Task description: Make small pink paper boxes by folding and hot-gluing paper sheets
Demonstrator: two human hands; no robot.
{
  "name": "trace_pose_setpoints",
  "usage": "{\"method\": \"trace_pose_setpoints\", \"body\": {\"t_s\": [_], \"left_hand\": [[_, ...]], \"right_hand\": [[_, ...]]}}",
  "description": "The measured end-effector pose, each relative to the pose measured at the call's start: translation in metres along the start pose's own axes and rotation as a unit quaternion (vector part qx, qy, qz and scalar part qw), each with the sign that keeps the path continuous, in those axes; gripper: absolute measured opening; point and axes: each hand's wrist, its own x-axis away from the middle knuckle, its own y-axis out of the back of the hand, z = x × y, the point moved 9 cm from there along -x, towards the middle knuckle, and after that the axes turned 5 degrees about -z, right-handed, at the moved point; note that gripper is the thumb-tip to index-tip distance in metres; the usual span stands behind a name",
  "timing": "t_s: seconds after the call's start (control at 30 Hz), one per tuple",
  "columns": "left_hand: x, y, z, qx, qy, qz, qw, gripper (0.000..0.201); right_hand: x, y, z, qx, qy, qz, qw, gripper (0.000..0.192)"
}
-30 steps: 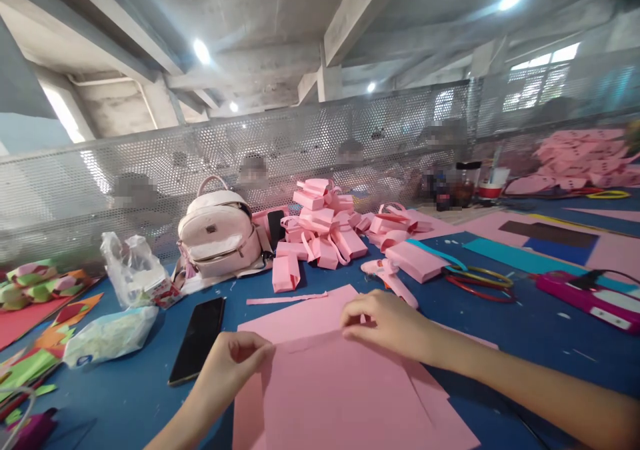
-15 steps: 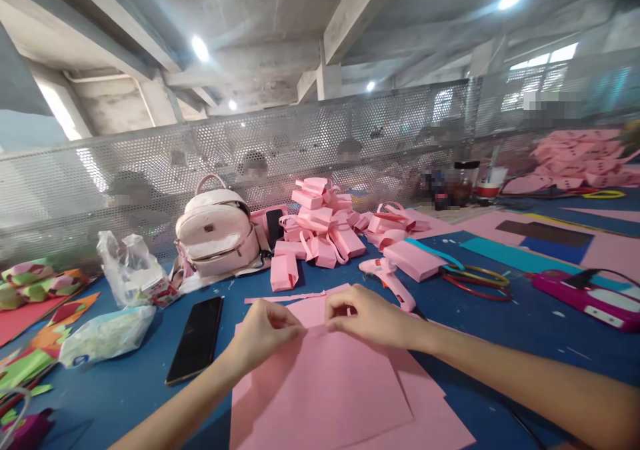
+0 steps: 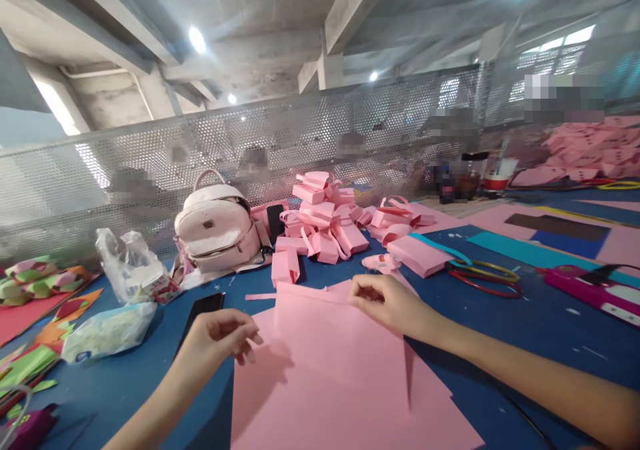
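Note:
In front of me lie stacked sheets of pink paper (image 3: 320, 397) on the blue table. The top pink sheet (image 3: 325, 330) has a narrow fold along its far edge and stands a little off the sheets below. At that sheet's far right corner, my right hand (image 3: 385, 303) pinches the edge. My left hand (image 3: 223, 333) hovers to the left, its fingers loosely apart and holding nothing, casting a shadow on the paper. A thin pink strip (image 3: 260, 297) lies beyond the stack. Past my right hand sits a pink glue gun (image 3: 381, 262), partly hidden by the hand.
A black phone (image 3: 203, 310) lies by my left hand. Further left are a plastic bag (image 3: 133, 263) and a clear packet (image 3: 110, 333). Behind stand a pale backpack (image 3: 217, 227) and a heap of pink paper boxes (image 3: 323, 220). Scissors (image 3: 483, 277) lie to the right.
My left hand has let go of the paper's far edge and moved left. My right hand has shifted slightly right with the corner, and the top sheet has turned and lifted.

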Motion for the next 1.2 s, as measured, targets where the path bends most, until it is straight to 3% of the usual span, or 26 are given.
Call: {"method": "trace_pose_setpoints", "body": {"t_s": [0.1, 0.17, 0.23, 0.33, 0.43, 0.53, 0.6, 0.7, 0.77, 0.87, 1.03, 1.2], "left_hand": [[0.003, -0.046, -0.007, 0.097, 0.043, 0.086, 0.991, 0.054], [-0.002, -0.064, -0.017, 0.174, 0.044, 0.087, 0.980, 0.061], [-0.008, -0.079, -0.027, 0.236, 0.034, 0.102, 0.966, 0.055], [-0.017, -0.090, -0.042, 0.257, 0.000, 0.126, 0.958, 0.036], [-0.019, -0.095, -0.050, 0.244, -0.021, 0.145, 0.959, 0.030], [-0.014, -0.099, -0.054, 0.241, -0.026, 0.175, 0.954, 0.031], [-0.008, -0.101, -0.057, 0.240, -0.030, 0.204, 0.949, 0.033], [0.000, -0.105, -0.061, 0.230, -0.039, 0.242, 0.942, 0.033], [0.002, -0.105, -0.061, 0.221, -0.039, 0.245, 0.943, 0.034], [0.000, -0.103, -0.053, 0.207, -0.027, 0.229, 0.951, 0.036], [-0.006, -0.095, -0.018, 0.098, 0.010, 0.160, 0.982, 0.034], [0.007, -0.094, 0.025, 0.041, 0.054, 0.174, 0.982, 0.038]], "right_hand": [[0.007, 0.006, 0.033, 0.036, 0.060, -0.051, 0.996, 0.017], [0.014, 0.001, 0.058, 0.085, 0.113, -0.050, 0.989, 0.012], [0.024, -0.008, 0.079, 0.128, 0.163, -0.032, 0.978, 0.010], [0.038, -0.025, 0.097, 0.170, 0.211, 0.010, 0.963, 0.011], [0.047, -0.034, 0.102, 0.156, 0.203, 0.067, 0.964, 0.012], [0.046, -0.028, 0.106, 0.078, 0.184, 0.105, 0.974, 0.017], [0.038, -0.012, 0.110, 0.038, 0.189, 0.072, 0.979, 0.020], [0.017, 0.011, 0.099, 0.018, 0.155, -0.005, 0.988, 0.038], [0.003, 0.008, 0.081, -0.007, 0.102, 0.010, 0.995, 0.044], [-0.014, -0.005, 0.057, -0.070, 0.056, 0.046, 0.995, 0.037], [-0.032, -0.026, 0.027, -0.173, 0.018, 0.087, 0.981, 0.040], [-0.037, -0.029, 0.004, -0.176, 0.007, 0.074, 0.982, 0.039]]}}
